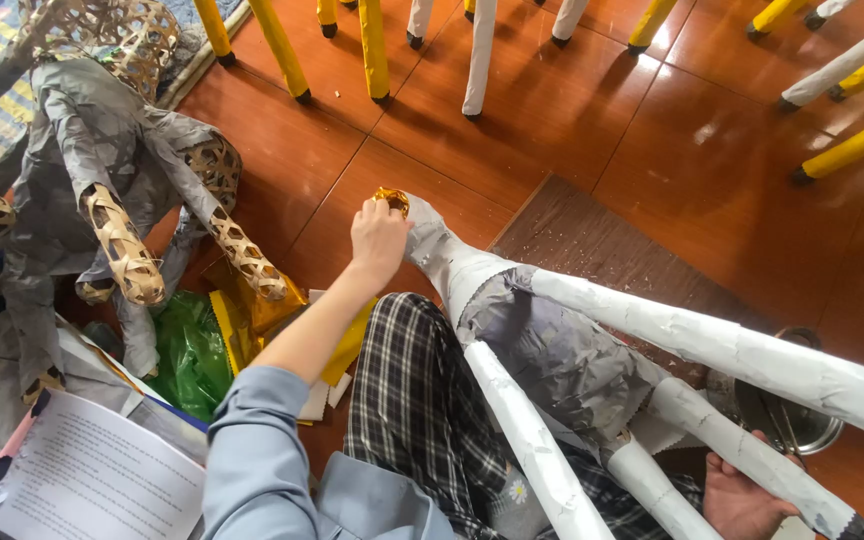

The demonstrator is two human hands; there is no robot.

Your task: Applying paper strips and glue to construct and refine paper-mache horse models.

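View from above of a person sitting on a reddish tiled floor (572, 110), one leg in checked trousers stretched forward. A paper-covered animal figure (552, 350) lies across the lap, its white legs pointing right and toward the viewer, its neck reaching away toward the floor. The left hand (379, 238), on an arm in a pale blue sleeve, rests at the tip of that neck; its fingers curl closed around a scrap of gold foil (392, 198) at the tip. The right hand (742, 500), low at the right edge, sits under one white leg of the figure, fingers bent around it; how tight the hold is cannot be made out. Beside it stands a round metal bowl (802, 425). To the left lie a second figure of woven bamboo and grey paper (122, 190), a green plastic bag (192, 355), gold and yellow sheets (252, 300) and printed pages (92, 470). Yellow and white legs of more figures (372, 50) stand along the top
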